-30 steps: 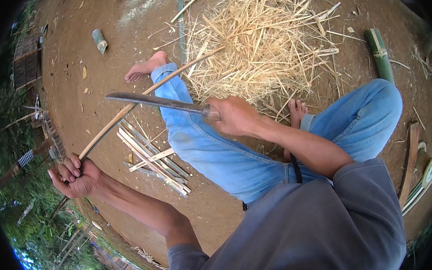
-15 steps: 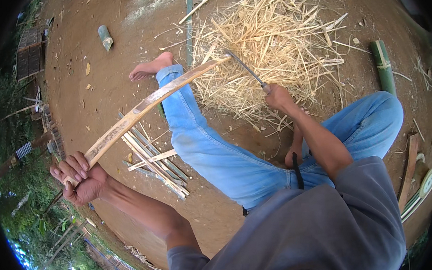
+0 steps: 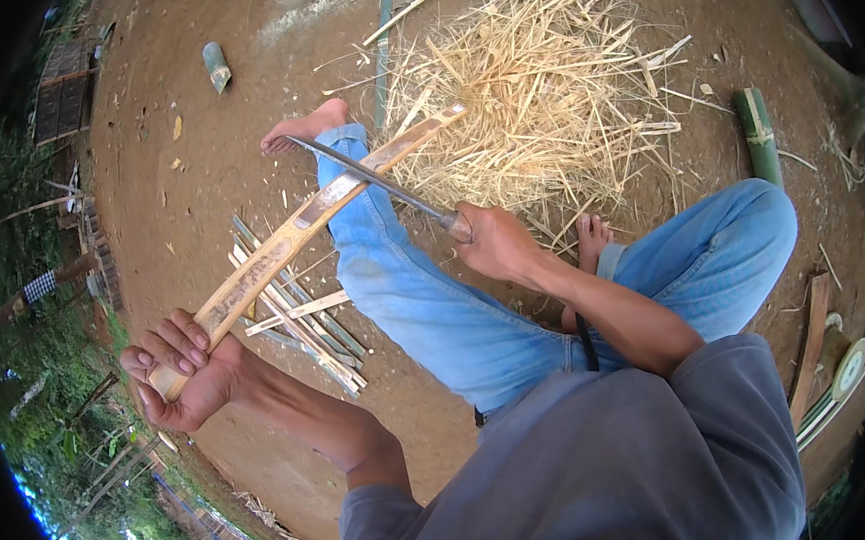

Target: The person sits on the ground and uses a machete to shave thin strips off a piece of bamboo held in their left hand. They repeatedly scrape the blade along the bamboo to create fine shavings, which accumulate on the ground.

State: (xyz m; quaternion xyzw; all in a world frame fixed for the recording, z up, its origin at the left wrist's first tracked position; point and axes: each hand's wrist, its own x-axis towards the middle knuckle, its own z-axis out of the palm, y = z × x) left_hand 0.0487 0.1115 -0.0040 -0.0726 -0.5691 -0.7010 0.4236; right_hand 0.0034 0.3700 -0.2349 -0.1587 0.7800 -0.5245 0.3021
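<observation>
My left hand (image 3: 185,372) is wrapped round the near left end of a long, pale bamboo slat (image 3: 269,255) with brown patches. The slat slants up to the right across my outstretched shin, its far end over the shavings. In my right hand (image 3: 503,243) is a knife (image 3: 404,194) gripped by its wooden handle. Its long dark blade crosses the slat past the middle, tip pointing up and left near my bare foot (image 3: 304,126). Whether the edge bites into the slat cannot be made out.
A heap of pale bamboo shavings (image 3: 540,92) lies ahead of me on the dirt ground. Several split strips (image 3: 300,309) lie left of my leg. Green bamboo pieces (image 3: 759,137) (image 3: 217,68) rest to the right and far left. A wooden board (image 3: 809,352) lies at the right.
The knife has moved left and toward me, from the slat's far tip to across its middle part. My left hand and the slat have shifted slightly right and nearer.
</observation>
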